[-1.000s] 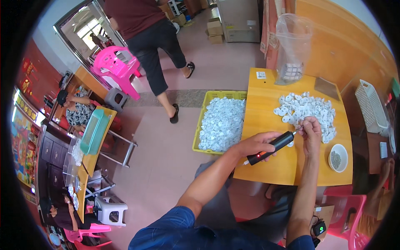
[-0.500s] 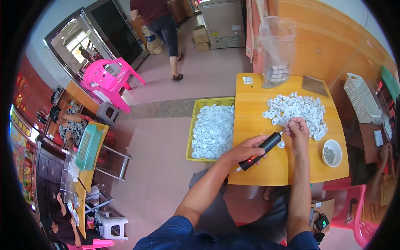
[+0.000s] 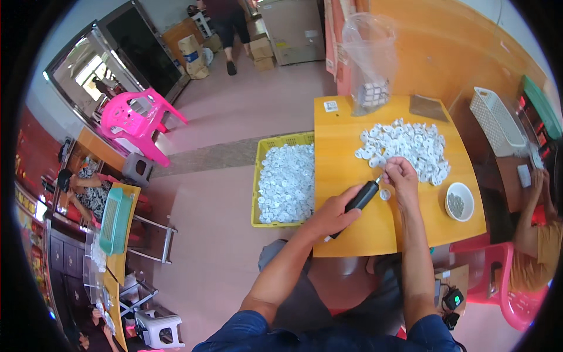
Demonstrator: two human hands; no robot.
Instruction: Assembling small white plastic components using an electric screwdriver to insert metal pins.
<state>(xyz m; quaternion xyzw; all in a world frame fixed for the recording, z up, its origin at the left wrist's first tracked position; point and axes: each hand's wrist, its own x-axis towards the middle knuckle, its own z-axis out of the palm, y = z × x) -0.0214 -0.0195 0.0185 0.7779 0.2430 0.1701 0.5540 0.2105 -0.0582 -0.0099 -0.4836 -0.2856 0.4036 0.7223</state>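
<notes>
My left hand (image 3: 335, 213) is wrapped round a black pen-shaped electric screwdriver (image 3: 365, 196), whose metal tip points up and right. Right at that tip, my right hand (image 3: 402, 175) pinches something too small to make out. Just below the tip lies one white round plastic piece (image 3: 385, 194) on the yellow wooden table (image 3: 352, 240). A heap of similar white round pieces (image 3: 410, 146) is spread beyond my hands. To the right of my right hand stands a white bowl (image 3: 468, 205) with many tiny grey metal parts (image 3: 455, 204) inside.
Left of the table, a yellow crate (image 3: 256, 199) is full of white pieces. A clear plastic bag (image 3: 368, 58) and a brown flat sheet (image 3: 428, 108) sit at the table's far side. A pink chair (image 3: 498, 281) and a seated person (image 3: 536, 252) are close on the right.
The whole view has shifted a little. Both hands stay together at the screwdriver's tip. The red light on the screwdriver no longer shows. The walking person has gone farther away.
</notes>
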